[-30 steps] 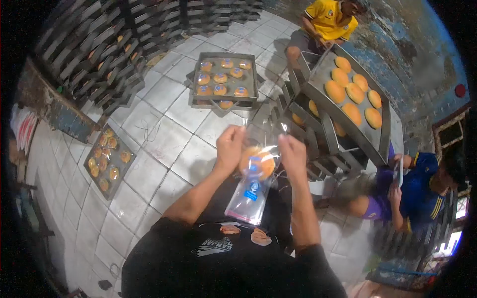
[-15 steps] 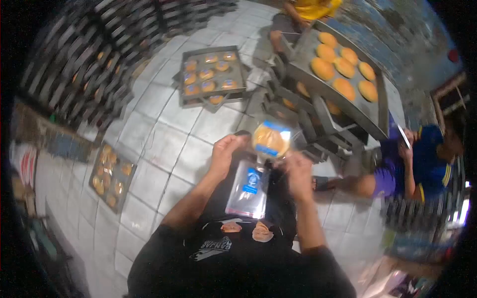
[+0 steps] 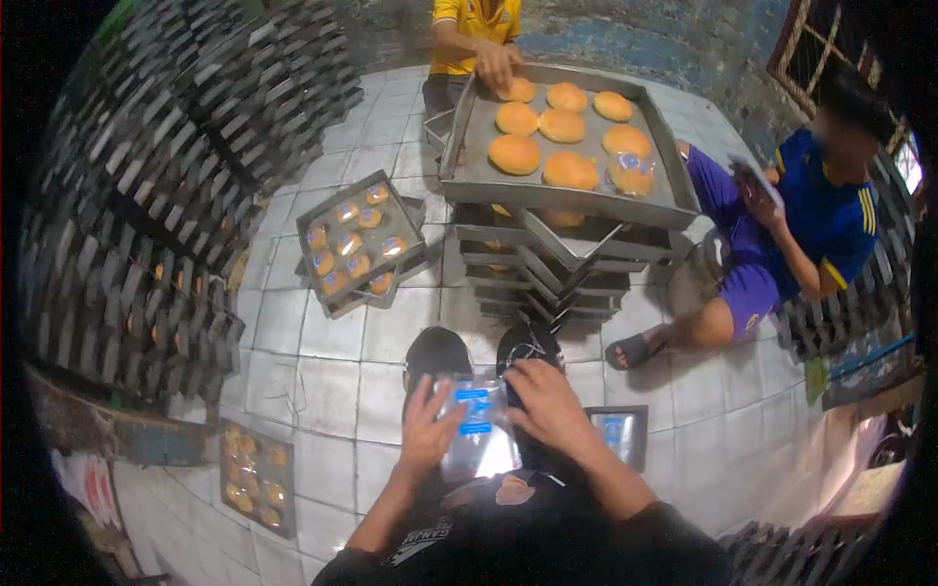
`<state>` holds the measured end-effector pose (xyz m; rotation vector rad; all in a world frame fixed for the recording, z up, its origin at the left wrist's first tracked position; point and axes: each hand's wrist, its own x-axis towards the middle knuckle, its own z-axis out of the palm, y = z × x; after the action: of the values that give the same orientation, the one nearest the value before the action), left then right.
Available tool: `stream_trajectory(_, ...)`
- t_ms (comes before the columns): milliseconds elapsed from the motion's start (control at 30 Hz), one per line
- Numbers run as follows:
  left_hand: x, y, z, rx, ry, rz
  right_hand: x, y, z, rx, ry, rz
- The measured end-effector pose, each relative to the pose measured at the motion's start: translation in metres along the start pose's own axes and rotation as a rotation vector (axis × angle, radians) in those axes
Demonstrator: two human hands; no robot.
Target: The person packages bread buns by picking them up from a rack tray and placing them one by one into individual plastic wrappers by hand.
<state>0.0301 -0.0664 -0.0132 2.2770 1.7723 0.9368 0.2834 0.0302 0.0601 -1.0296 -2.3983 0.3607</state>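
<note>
from my end, the bagged bun (image 3: 631, 176) has left the hands and lies inside the top tray (image 3: 606, 206), freeing both. on my side of that tray, left hand (image 3: 430, 430) and right hand (image 3: 547, 405), fingers loosely spread, touch the plastic bags (image 3: 481, 451); any pinch, i can't tell.

Bakery workshop, stacked trays (image 3: 557, 199), round buns (image 3: 514, 153)

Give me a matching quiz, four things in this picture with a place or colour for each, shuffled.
1. Plastic bags
2. Large unwrapped buns
3. Dark sandal
4. Far person's shirt

A. Worn by the person in blue
B. Between the wearer's left hand and right hand
C. Yellow
D. In the tray atop the stack

Pairs: 1-B; 2-D; 3-A; 4-C
</note>
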Motion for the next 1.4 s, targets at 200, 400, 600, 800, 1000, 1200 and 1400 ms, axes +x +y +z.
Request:
stream_trajectory(200,0.001,-0.016,0.011,-0.949,-0.281,-0.635,0.049,0.023,-0.003,0.43,-0.228,-0.235)
stream_trajectory(400,0.042,-0.023,0.001,-1.375,0.048,-0.766,0.281,0.088,-0.115,0.225,0.155,0.072)
stream_trajectory(600,0.032,-0.028,0.023,-1.347,0.265,-0.841,0.381,0.185,-0.068,-0.263,-0.195,0.445)
stream_trajectory(800,0.034,-0.035,0.024,-1.439,0.34,-0.82,0.348,0.133,-0.08,-0.251,-0.197,0.223)
stream_trajectory(1000,0.061,-0.049,0.002,-1.853,0.414,-1.019,0.26,0.025,-0.123,0.415,0.048,0.123)
stream_trajectory(1200,0.102,-0.074,0.009,-1.855,0.541,-1.146,0.104,-0.053,-0.009,0.446,0.05,-0.127)
stream_trajectory(1400,0.124,-0.021,-0.006,-1.891,0.335,-1.111,0.079,-0.016,0.047,0.183,0.258,-0.246)
